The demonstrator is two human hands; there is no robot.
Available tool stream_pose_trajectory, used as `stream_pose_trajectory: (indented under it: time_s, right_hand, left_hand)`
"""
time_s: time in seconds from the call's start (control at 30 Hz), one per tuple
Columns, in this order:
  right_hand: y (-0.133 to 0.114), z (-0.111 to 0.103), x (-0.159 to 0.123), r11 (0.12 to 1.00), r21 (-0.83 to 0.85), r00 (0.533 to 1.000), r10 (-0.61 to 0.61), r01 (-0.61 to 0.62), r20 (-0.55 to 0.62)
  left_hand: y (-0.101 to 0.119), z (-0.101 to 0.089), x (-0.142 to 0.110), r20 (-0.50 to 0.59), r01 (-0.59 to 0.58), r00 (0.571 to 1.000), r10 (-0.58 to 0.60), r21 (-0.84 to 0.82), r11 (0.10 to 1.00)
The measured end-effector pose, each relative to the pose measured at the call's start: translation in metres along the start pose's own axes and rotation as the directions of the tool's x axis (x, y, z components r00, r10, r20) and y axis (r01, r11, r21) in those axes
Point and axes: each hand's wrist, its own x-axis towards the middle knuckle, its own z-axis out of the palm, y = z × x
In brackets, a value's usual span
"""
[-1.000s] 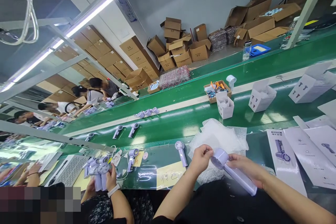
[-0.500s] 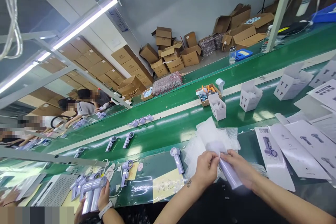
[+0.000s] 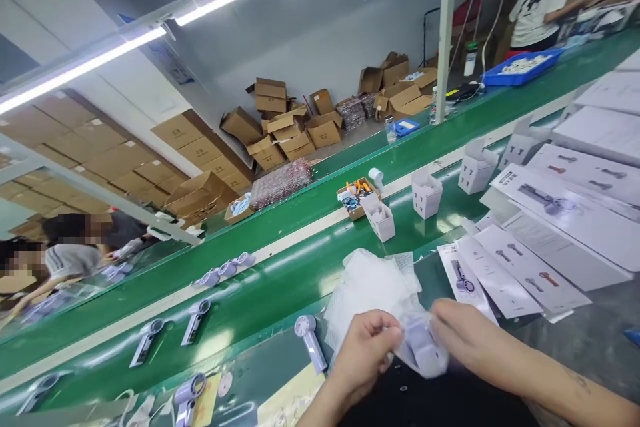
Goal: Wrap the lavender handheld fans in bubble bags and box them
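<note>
My left hand (image 3: 367, 347) and my right hand (image 3: 463, 337) are both closed on a lilac handheld fan (image 3: 423, 347) that sits inside a clear plastic bag. The left fingers pinch the bag's edge. The right hand grips the fan's handle end. Just beyond my hands lies a pile of clear bubble bags (image 3: 373, 283). Another lilac fan (image 3: 310, 340) lies flat on the bench to the left of my left hand.
Several fans (image 3: 197, 317) ride the green conveyor belt (image 3: 280, 280). Open white boxes (image 3: 427, 193) stand on the belt, flat printed cartons (image 3: 520, 267) lie stacked at right. Brown cardboard boxes (image 3: 280, 130) are piled behind. Other people sit at far left and stand at far right.
The fan has gone further into the clear bag between my hands. My view has swung to the right, so the neighbour's hands with fans have left the picture.
</note>
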Motion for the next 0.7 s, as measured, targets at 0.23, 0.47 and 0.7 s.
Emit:
stream_pose_trajectory:
  time_s: [0.23, 0.47, 0.7]
  right_hand:
    - [0.0, 0.014, 0.01, 0.921, 0.368, 0.991, -0.129, 0.131, -0.03]
    - [0.022, -0.096, 0.027, 0.986, -0.01, 0.878, -0.155, 0.169, -0.453]
    - [0.095, -0.218, 0.099, 0.639, -0.505, 0.65, -0.011, -0.58, -0.76]
  left_hand:
    - [0.003, -0.008, 0.024, 0.097, -0.287, 0.957, 0.274, 0.167, 0.943]
    - [-0.02, 0.014, 0.044, -0.133, -0.354, 0.916, 0.378, 0.173, 0.919]
    - [-0.019, 0.012, 0.053, -0.373, -0.391, 0.861, 0.346, -0.052, 0.919]
